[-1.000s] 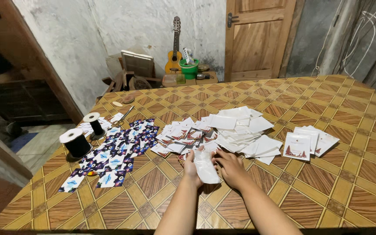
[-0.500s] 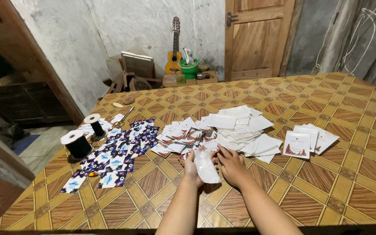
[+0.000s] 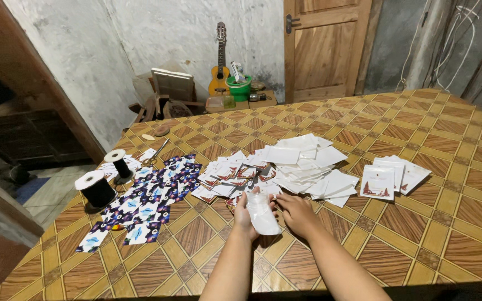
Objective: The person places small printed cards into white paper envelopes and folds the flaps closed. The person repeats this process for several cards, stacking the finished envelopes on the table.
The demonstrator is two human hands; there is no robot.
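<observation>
1. At the near edge of the table [image 3: 419,234], the left hand [image 3: 245,214] is closed around a small white pouch [image 3: 262,214], thumb and fingers gripping its left side and holding it just above the tabletop.
2. The right hand [image 3: 295,213] sits just beside the pouch on its right, fingers bent toward the pouch's edge; whether they pinch it or only touch it cannot be told.
3. Directly beyond the hands lies a loose pile of white packets [image 3: 308,164], overlapping one another, spread toward the table's middle.
4. Left of that pile, touching it, is a fan of small printed cards with red and white faces [image 3: 227,175].
5. Right of the white pile, slightly apart, a short stack of white packets with red tree-like prints [image 3: 389,178] lies flat.
6. Further left, a spread of dark blue patterned cards [image 3: 146,198] covers the table's left part, running down toward the near-left corner.
7. Beside those blue cards stand two spools of black cord: a large one [image 3: 95,189] near the table's left edge and a smaller one [image 3: 120,166] just behind it.
8. A pair of scissors [image 3: 157,153] lies behind the blue cards.
9. Off the table, against the far wall, a small guitar [image 3: 219,67] stands upright next to a green bucket [image 3: 239,88], with a wooden door [image 3: 324,47] to their right.
</observation>
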